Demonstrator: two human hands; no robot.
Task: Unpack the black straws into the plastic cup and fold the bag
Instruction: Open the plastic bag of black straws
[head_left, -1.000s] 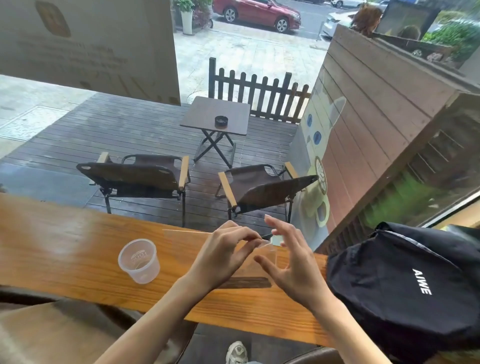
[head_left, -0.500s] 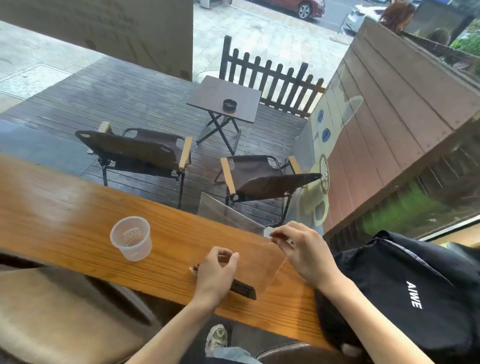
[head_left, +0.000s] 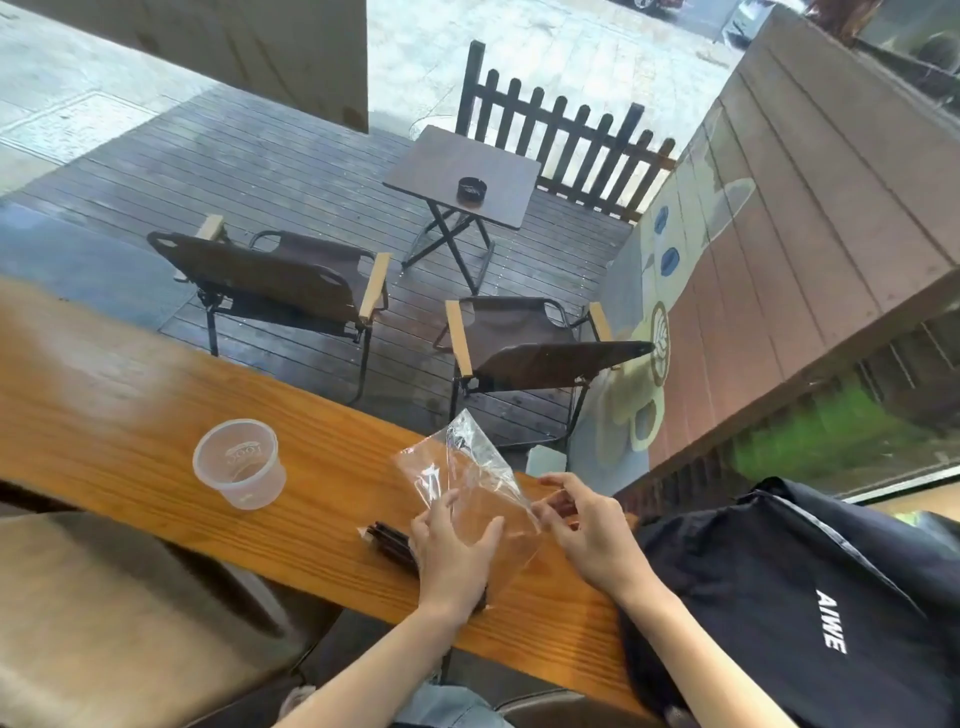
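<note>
straws lie bundled under the left hand, fingers flat on the bag. right hand pinches the bag edge. suggest pinning straws while sliding the bag off, then moving them to the cup.

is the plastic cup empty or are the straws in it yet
Empty. The plastic cup stands upright on the wooden counter with nothing inside; the black straws lie on the counter beside the left hand.

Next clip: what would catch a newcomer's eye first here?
Both hands work a crinkled clear plastic bag on the long wooden counter: the left hand lies on it and the right hand holds its edge. Black straws lie beside the left hand, and the translucent plastic cup stands empty further left.
</note>
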